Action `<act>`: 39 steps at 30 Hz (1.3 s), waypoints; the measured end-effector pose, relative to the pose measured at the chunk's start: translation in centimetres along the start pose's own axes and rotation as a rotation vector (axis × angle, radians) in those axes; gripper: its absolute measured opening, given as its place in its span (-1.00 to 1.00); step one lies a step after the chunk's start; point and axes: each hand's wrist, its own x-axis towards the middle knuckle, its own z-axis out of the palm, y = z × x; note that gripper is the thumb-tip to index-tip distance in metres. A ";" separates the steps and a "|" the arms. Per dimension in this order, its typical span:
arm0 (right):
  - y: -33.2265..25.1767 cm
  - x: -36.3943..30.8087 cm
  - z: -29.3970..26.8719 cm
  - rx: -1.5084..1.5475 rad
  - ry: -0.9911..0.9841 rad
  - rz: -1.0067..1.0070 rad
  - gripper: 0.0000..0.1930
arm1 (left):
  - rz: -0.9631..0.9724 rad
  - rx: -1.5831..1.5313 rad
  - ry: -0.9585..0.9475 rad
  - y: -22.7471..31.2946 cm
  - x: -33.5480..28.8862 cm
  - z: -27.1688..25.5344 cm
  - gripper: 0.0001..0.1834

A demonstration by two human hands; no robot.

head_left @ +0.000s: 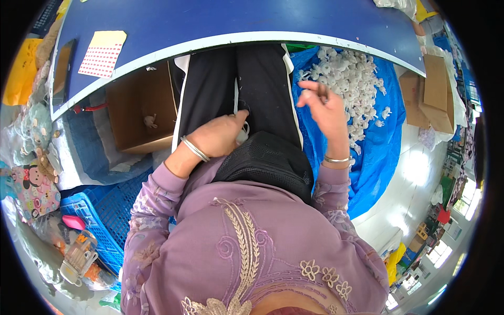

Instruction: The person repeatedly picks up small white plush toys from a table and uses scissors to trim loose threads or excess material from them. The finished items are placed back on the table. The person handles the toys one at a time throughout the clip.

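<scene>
My left hand is closed over my lap, thumb and fingers pinching a small white plush piece that shows only partly beneath them. Raised over my right thigh's outer side is my right hand, with the index finger pointing out and the others bent towards the thumb. Whatever its fingertips pinch is too small to name. Just behind that hand, a heap of small white plush pieces fills an open blue plastic sack. A black mesh pouch rests at my waist.
A blue table with a pale edge spans the front, bearing a sticker sheet and a dark flat phone-like object. Left of my legs stands a cardboard box with one white piece inside. A blue crate sits lower left; cartons stand right.
</scene>
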 end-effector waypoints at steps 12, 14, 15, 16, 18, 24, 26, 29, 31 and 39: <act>-0.5 0.4 3.4 0.122 -0.237 -0.034 -0.76 | 0.065 -0.978 0.228 1.3 -0.6 -2.4 -0.40; -1.1 0.5 4.0 0.090 -0.259 -0.020 -0.76 | 0.141 -1.080 0.229 1.4 -1.0 -2.7 -0.36; -1.5 0.5 4.1 0.078 -0.257 -0.021 -0.76 | 0.229 -1.124 0.236 0.8 -1.1 -2.5 -0.36; -1.8 0.5 4.1 0.075 -0.255 -0.024 -0.76 | 0.310 -1.236 0.283 0.4 -1.4 -2.5 -0.37; -1.9 0.4 4.4 0.088 -0.244 -0.048 -0.76 | 0.138 -1.512 0.585 0.1 -1.9 -2.9 -0.40; -3.3 0.4 5.5 0.142 -0.328 -0.033 -0.77 | 0.036 -1.521 0.592 0.0 -2.3 -1.8 -0.47; -3.7 0.5 6.5 0.162 -0.366 -0.047 -0.76 | 0.060 -1.503 0.594 0.4 -2.0 -1.9 -0.45; -3.9 0.3 8.3 0.150 -0.278 -0.215 -0.74 | 0.039 -1.497 0.589 0.9 -1.9 -1.6 -0.44; -4.3 0.3 8.4 0.087 -0.254 -0.198 -0.71 | 0.059 -1.486 0.558 1.2 -1.7 -1.4 -0.43; -3.8 0.3 8.7 0.279 -0.235 -0.228 -0.75 | 0.057 -1.167 0.571 2.1 -1.0 -1.0 -0.32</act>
